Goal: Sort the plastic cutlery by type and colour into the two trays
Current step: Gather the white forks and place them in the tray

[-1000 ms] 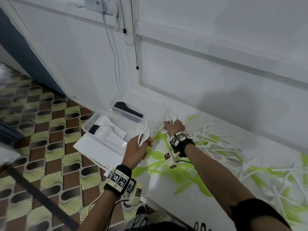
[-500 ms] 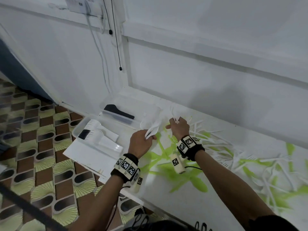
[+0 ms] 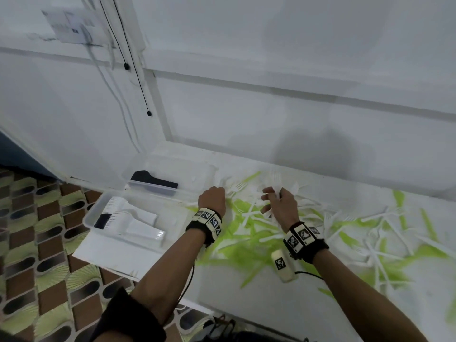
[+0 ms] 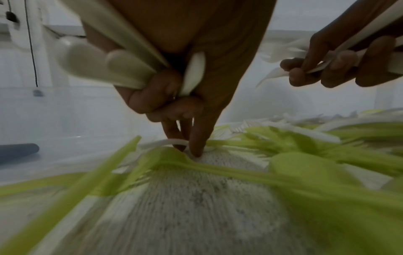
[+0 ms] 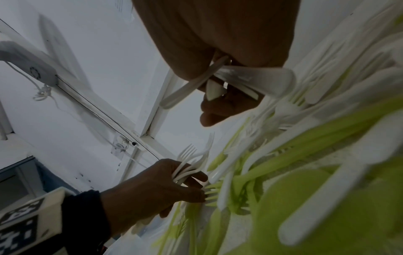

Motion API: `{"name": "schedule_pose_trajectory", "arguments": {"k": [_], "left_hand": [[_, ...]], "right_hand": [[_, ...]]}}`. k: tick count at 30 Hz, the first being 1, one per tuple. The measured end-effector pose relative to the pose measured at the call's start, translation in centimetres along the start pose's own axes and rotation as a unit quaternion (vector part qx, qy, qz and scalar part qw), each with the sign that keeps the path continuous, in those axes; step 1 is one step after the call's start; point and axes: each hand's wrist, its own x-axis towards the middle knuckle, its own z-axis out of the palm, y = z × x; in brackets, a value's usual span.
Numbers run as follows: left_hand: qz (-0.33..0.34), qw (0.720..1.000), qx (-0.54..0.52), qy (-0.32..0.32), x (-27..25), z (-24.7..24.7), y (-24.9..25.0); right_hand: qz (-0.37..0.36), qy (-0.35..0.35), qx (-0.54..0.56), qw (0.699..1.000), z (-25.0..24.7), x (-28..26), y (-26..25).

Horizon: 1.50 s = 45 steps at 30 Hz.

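White and lime-green plastic cutlery (image 3: 259, 228) lies scattered over the white table. My left hand (image 3: 213, 196) grips a bundle of white forks (image 5: 191, 162) in its palm. Its thumb and index finger (image 4: 196, 148) reach down and pinch a white piece (image 4: 165, 142) lying among green forks. My right hand (image 3: 271, 201) is raised just right of it and grips several white pieces (image 5: 250, 79), their heads pointing up. Two clear trays stand at the left. The near tray (image 3: 98, 206) holds stacked white forks and some black ones. The far tray (image 3: 197, 169) holds black cutlery (image 3: 153, 181).
The near tray sits on a white sheet (image 3: 98, 250) at the table's left edge, above a patterned floor (image 3: 37, 243). A white wall (image 3: 271, 119) runs close behind the table. Cables (image 3: 138, 77) hang down it near the trays.
My left hand has come down from beside the trays onto the pile, still gripping its forks. My right hand has lifted off the pile with its white pieces.
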Motion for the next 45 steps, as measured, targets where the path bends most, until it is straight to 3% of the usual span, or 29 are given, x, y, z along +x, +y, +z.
{"name": "schedule_pose_trajectory", "arguments": {"k": [4,17,25,30,35,39,45], "left_hand": [[0.013,1.000,0.003,0.004,0.0,0.2,0.2],[-0.008,0.979,-0.190,0.070,-1.6,-2.7,0.4],[-0.018,0.972,-0.235,0.018,-3.6,-2.9,-1.5],[-0.002,0.964,-0.263,0.028,-5.0,-3.3,-3.4],[-0.004,0.919,-0.391,0.055,-6.8,-4.3,-4.3],[-0.013,0.875,-0.475,0.086,-7.8,-5.1,-3.7],[0.003,0.877,-0.475,0.071,-8.0,-4.0,-3.3]], "right_hand": [[0.001,-0.010,0.000,1.000,-0.5,-0.4,0.5],[0.008,-0.024,-0.021,0.999,-0.9,-1.4,1.0],[-0.033,-0.029,-0.136,0.990,-0.1,-0.1,0.3],[-0.070,-0.017,-0.240,0.968,-0.7,2.0,-0.1],[-0.082,-0.034,-0.371,0.924,-0.1,3.0,1.0],[-0.045,-0.051,-0.390,0.918,0.9,2.3,0.5],[-0.037,-0.062,-0.425,0.902,1.5,2.2,0.3]]}}
